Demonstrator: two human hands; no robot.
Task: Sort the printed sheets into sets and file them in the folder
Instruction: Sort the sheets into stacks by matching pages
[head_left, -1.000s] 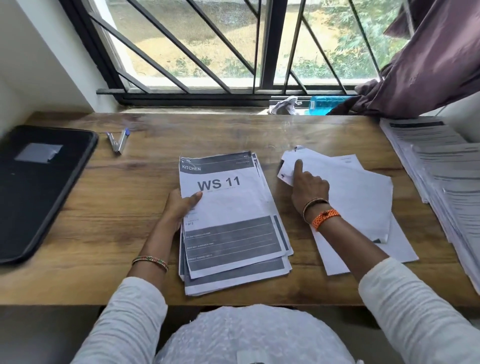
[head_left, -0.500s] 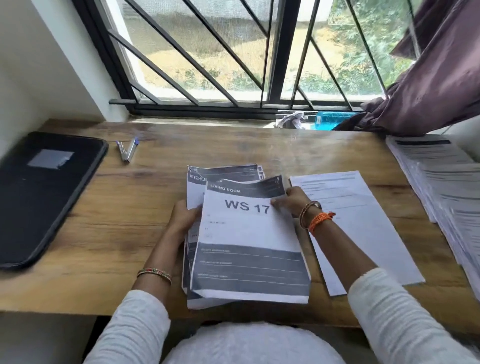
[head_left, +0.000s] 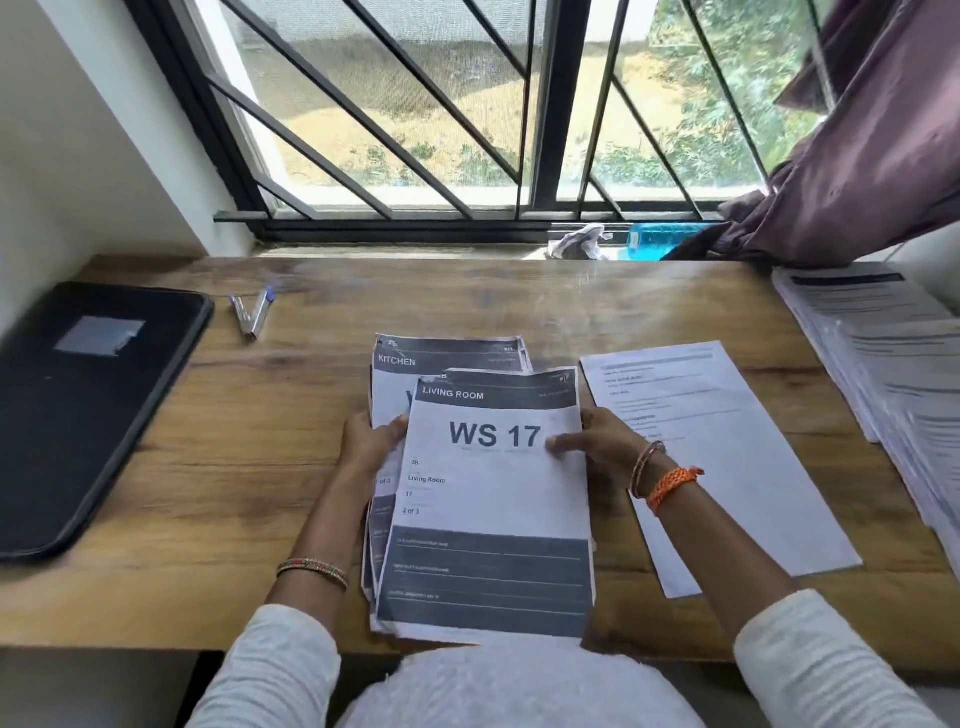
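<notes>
**WS 17 sheet on top, both hands on the paper**

We're looking down at a wooden worktop (head_left: 260, 467) under a barred window (head_left: 467, 130), and right in the middle we have the WS 17 sheet (head_left: 493, 519). It's a white page with a dark grey header band reading LIVING ROOM, big bold "WS 17" below it, small lines reading 3B, Living Room, 17 and "2 of 3", and a dark block with ruled lines across the bottom. It lies tilted a touch, overlapping the stack of printed sheets (head_left: 447, 353) beneath, whose top page shows a matching grey band marked KITCHEN. The near edge of the pile reaches the front edge of the worktop.

The right hand (head_left: 597, 447) pinches the WS 17 sheet at its right edge, thumb lying on the printed face just beside the "17", fingers behind the paper. The left hand (head_left: 371, 441) grips the left side of the stack, thumb over the edge of the pages, fingers tucked under.

To the right we see a plain white page (head_left: 727, 467) with faint small print, flat on the wood and angled. Farther right, at the worktop's end, sits a tall fanned pile of sheets (head_left: 883, 374). Over on the left, well apart from the papers, the black folder (head_left: 88, 405) lies closed with a grey label on its cover. Two pens (head_left: 254, 314) rest just beside its far corner. A purple curtain (head_left: 872, 156) hangs at the upper right.
</notes>
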